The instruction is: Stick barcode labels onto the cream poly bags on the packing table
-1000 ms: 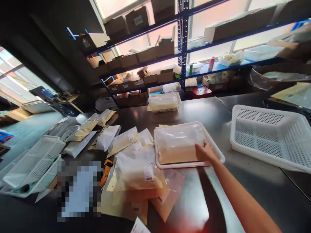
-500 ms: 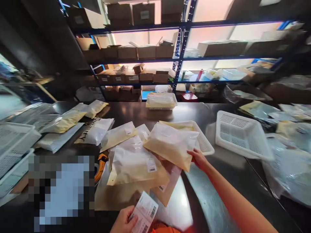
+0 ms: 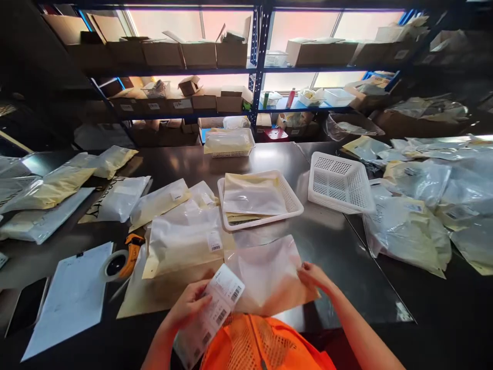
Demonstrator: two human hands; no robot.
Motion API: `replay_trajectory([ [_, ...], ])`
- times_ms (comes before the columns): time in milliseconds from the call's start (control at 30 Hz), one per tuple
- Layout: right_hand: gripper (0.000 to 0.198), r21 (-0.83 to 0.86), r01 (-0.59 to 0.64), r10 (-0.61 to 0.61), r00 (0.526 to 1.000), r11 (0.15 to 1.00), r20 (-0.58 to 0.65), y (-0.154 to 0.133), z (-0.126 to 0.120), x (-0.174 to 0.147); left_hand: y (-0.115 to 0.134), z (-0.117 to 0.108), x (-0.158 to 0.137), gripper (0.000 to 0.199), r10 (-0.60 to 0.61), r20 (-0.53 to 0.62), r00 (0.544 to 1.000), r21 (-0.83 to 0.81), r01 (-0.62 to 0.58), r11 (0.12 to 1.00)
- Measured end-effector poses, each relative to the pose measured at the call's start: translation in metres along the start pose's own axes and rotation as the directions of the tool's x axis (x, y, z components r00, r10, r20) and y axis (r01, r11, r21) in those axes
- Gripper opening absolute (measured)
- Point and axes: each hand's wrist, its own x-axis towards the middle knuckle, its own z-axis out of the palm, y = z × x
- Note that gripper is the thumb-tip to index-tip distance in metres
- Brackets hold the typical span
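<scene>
My left hand (image 3: pixel 190 303) is closed around a sheet of barcode labels (image 3: pixel 219 295), which hangs down over an orange mesh vest. With its fingers my right hand (image 3: pixel 313 275) pinches the right edge of a cream-and-white plastic packet (image 3: pixel 265 275). That packet lies low in front of me, its near edge by the vest. To its left is a pile of similar packets, the top packet (image 3: pixel 181 239) bearing a barcode label. Just beyond, a white tray (image 3: pixel 295 205) holds flat packets (image 3: pixel 254 192).
At left lie a tape dispenser (image 3: pixel 131 254), a clipboard with paper (image 3: pixel 75 288) and a phone (image 3: pixel 26 306). An open white basket (image 3: pixel 339 185) stands right of the tray. Bagged packets (image 3: pixel 408 226) heap at far right. A shelf rack (image 3: pixel 262 46) with cartons rises behind the table.
My right hand has brought the packet from over the tray down close to my body. The tray's contents now show. The label sheet is higher in view, and the camera has tilted down.
</scene>
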Motion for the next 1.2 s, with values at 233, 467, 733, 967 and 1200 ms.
replay_trajectory([
  [233, 0.031, -0.392, 0.564, -0.646, 0.755, 0.727, -0.112, -0.102, 0.004, 0.046, -0.035, 0.106, 0.073, 0.039, -0.085, 0.065, 0.994, 0.420, 0.050, 0.906],
  [467, 0.029, -0.540, 0.734, -0.706, 0.632, 0.412, 0.320, -0.237, 0.064, 0.083, -0.058, 0.178, 0.092, 0.037, -0.246, -0.158, 0.956, 0.553, 0.292, 0.780],
  [733, 0.023, -0.503, 0.811, -0.776, 0.513, 0.298, 0.366, -0.312, 0.007, 0.076, -0.085, 0.180, 0.020, 0.045, -0.073, -0.522, 0.850, 0.054, 0.118, 0.992],
  [967, 0.026, -0.142, 0.983, -0.835, 0.172, 0.114, 0.523, -0.237, -0.114, 0.087, -0.080, 0.159, -0.004, 0.066, -0.101, -0.530, 0.842, -0.088, 0.064, 0.994],
  [1200, 0.026, -0.571, 0.767, -0.460, 0.637, 0.294, 0.619, -0.097, -0.143, 0.146, -0.076, 0.125, 0.039, 0.038, -0.122, -0.327, 0.937, 0.206, 0.197, 0.959],
])
